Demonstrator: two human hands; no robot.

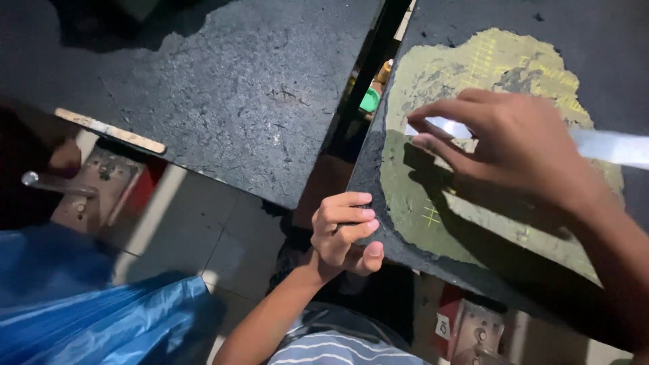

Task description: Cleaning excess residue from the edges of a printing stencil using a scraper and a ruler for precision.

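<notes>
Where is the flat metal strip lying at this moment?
In the head view the flat metal strip lies on the right, across the worn greenish patch of the dark tabletop, with the right hand pressing its near end.

I see the right table top (608, 61) is black, with a big worn patch (433, 196) of olive green that carries thin yellow grid lines and small yellow crosses; the strip (608, 145) under my right hand (514, 145) is pale, white to light grey; the left table top (223, 88) is dark grey-black with light scratches; on its edge lies a stick (111, 130) of pale beige; the plastic bag (88, 304) at lower left is bright blue; my shirt (345, 348) has grey and white stripes; in the gap, one small object (370, 101) is green.
</notes>
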